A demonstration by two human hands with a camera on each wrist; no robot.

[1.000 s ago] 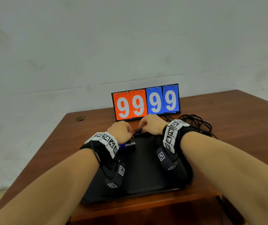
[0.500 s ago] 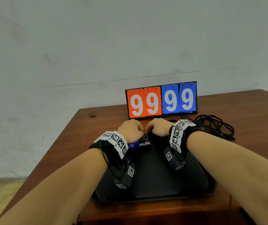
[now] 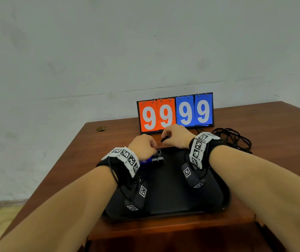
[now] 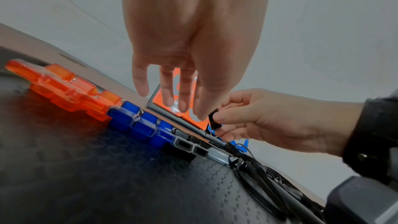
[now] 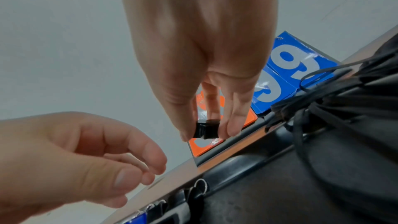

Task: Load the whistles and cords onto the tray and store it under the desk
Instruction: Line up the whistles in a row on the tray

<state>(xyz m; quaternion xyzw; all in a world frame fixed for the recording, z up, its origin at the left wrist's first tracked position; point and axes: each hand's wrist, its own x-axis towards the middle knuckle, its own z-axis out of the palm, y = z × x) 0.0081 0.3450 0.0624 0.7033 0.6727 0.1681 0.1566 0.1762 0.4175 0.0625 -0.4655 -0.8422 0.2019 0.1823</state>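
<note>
A black tray (image 3: 165, 193) lies on the wooden desk (image 3: 107, 142). Orange whistles (image 4: 64, 89), blue whistles (image 4: 140, 125) and black whistles (image 4: 185, 147) stand in a row along its far edge. My right hand (image 5: 206, 132) hovers just above that edge and pinches a small black whistle (image 5: 207, 129) between thumb and fingers. My left hand (image 5: 150, 168) is close beside it, fingers loosely curled, holding nothing. A heap of black cords (image 3: 231, 139) lies at the tray's far right corner, behind my right wrist.
A flip scoreboard (image 3: 175, 113) reading 99 99 stands just beyond the tray, close to both hands. A small hole (image 3: 101, 128) marks the desk's far left corner. A pale wall rises behind the desk.
My right hand has risen from the tray's far edge with the black whistle pinched in it. The left hand has drawn slightly away from it.
</note>
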